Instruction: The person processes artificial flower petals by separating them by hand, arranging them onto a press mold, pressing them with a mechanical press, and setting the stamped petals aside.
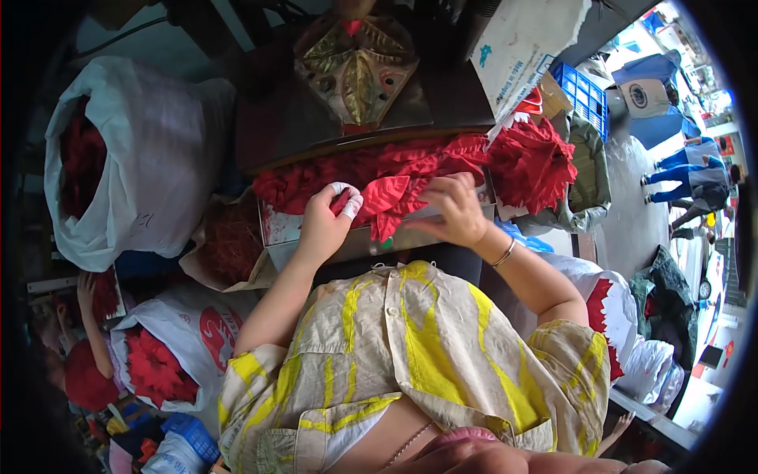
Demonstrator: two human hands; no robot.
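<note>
My left hand (328,223), with white wrapping on its thumb and finger, pinches the end of a red fabric leaf (386,195). To its right, my right hand (453,212) hovers with its fingers apart and bent, near the leaf's other end; a bracelet is on that wrist. A pile of red fabric petals (371,162) lies in a tray (280,227) just beyond both hands. Above the pile stands a metal mould (357,69) with gold leaf shapes.
White sacks (150,158) of red pieces stand at the left and lower left. At the right are a red fabric bunch (537,162), a green sack (591,170) and a blue crate (582,99). Other people (699,175) are at the far right and lower left.
</note>
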